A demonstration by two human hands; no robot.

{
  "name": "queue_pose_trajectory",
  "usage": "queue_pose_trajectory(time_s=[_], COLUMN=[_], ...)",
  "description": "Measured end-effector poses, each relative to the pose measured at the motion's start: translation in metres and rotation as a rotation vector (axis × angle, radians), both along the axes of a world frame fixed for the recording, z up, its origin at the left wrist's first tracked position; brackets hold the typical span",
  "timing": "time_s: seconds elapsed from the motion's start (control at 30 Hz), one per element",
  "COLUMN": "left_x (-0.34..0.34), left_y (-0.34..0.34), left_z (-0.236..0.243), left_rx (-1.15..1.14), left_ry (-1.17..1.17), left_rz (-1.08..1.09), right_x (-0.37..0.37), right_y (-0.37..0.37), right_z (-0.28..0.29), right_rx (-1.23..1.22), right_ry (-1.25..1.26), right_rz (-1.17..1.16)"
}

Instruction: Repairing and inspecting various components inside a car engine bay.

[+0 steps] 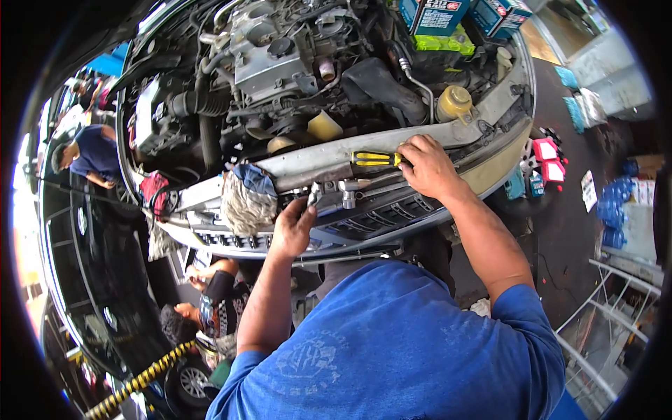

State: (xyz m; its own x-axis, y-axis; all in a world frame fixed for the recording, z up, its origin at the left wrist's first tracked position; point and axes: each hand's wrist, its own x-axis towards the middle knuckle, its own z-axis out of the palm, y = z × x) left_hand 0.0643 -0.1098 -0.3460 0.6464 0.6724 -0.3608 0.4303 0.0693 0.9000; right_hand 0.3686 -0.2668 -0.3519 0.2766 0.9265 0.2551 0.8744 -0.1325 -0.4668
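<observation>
A screwdriver (pixel 376 159) with a yellow and black handle lies along the pale front crossbar (pixel 308 167) of an open engine bay. My right hand (pixel 428 166) closes over its right end, where the shaft is hidden. Farther left and nearer to me, my left hand (pixel 292 227) pinches a small shiny metal tool (pixel 314 193) that looks like a socket piece; the fingers hide part of it. Between the hands, more chrome socket tools (pixel 348 194) rest on the ledge above the grille (pixel 381 216). A dirty, bunched rag (pixel 246 203) sits just left of my left hand.
Beyond the crossbar spreads the engine (pixel 276 70), with a yellowish reservoir (pixel 455 103) at right. Teal boxes (pixel 432 15) stand at the far right. One person (pixel 94 154) bends at far left; another (pixel 210 297) is low beside a black car (pixel 98 280). A metal rack (pixel 605 308) stands right.
</observation>
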Motion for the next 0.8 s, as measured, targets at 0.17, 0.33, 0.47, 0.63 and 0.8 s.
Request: queue_pose_trajectory(time_s=[0.17, 0.33, 0.47, 0.63, 0.8], left_x=[0.012, 0.015, 0.012, 0.005, -0.037], left_y=[-0.025, -0.035, -0.047, -0.029, 0.022], left_z=[0.009, 0.037, 0.039, 0.029, 0.026], left_rx=[-0.450, -0.373, -0.037, 0.325, 0.370], left_ry=[-0.227, 0.008, 0.122, 0.167, 0.206], left_rz=[0.196, -0.158, -0.487, -0.699, -0.573], right_x=[-0.009, -0.055, -0.084, -0.091, -0.046], right_y=[0.002, 0.010, 0.002, -0.013, -0.024], right_z=[0.014, 0.045, 0.033, 0.035, 0.026], right_rx=[0.093, -0.159, -0.363, -0.294, -0.255], right_ry=[0.146, 0.593, 0.534, 0.563, 0.266], right_rz=[0.095, 0.356, 0.542, 0.336, 0.096])
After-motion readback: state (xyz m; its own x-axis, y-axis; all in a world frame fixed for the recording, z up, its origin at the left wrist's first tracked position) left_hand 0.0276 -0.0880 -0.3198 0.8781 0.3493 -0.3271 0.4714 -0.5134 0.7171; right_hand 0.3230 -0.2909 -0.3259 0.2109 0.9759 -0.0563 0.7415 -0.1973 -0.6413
